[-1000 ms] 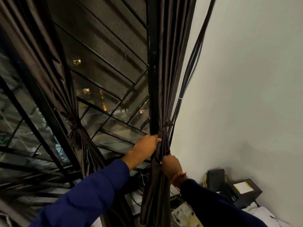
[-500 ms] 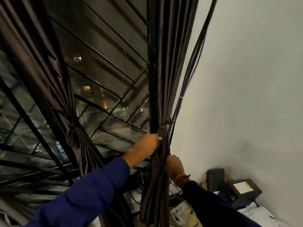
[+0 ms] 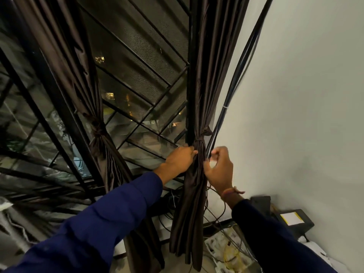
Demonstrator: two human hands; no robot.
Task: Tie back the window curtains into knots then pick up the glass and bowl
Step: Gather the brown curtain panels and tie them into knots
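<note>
Just below the knot point(image 3: 199, 137) in the right curtain point(image 3: 199, 184), the left hand point(image 3: 180, 159) is closed around the gathered dark brown cloth, its fingers wrapped in from the window side. On the other side of the same bunch, the right hand point(image 3: 219, 170) sits at the cloth's wall-side edge with its fingers curled and loosely parted; whether it pinches any cloth cannot be told, and a thread band point(image 3: 232, 192) circles its wrist. Both arms wear dark blue sleeves point(image 3: 110, 219). Above the hands the right curtain rises straight and narrow along a black window post point(image 3: 190, 95), and below them it falls in loose folds toward the floor. Beside it on the wall side, a bundle of black cables point(image 3: 234, 85) runs up the pale wall point(image 3: 305, 95), held by a small white tie. Away from the grip on the window side, the left curtain point(image 3: 78, 66) hangs slanted and already carries its own knot point(image 3: 97, 131). Between the two curtains the window point(image 3: 137, 56) shows dark mesh, black bars and small lights outside. Below the hands lie tangled wires point(image 3: 216, 219), yellow cord point(image 3: 230, 255), and, by the wall, a black box point(image 3: 295, 221) with a pale label. Neither glass nor bowl is in view.
</note>
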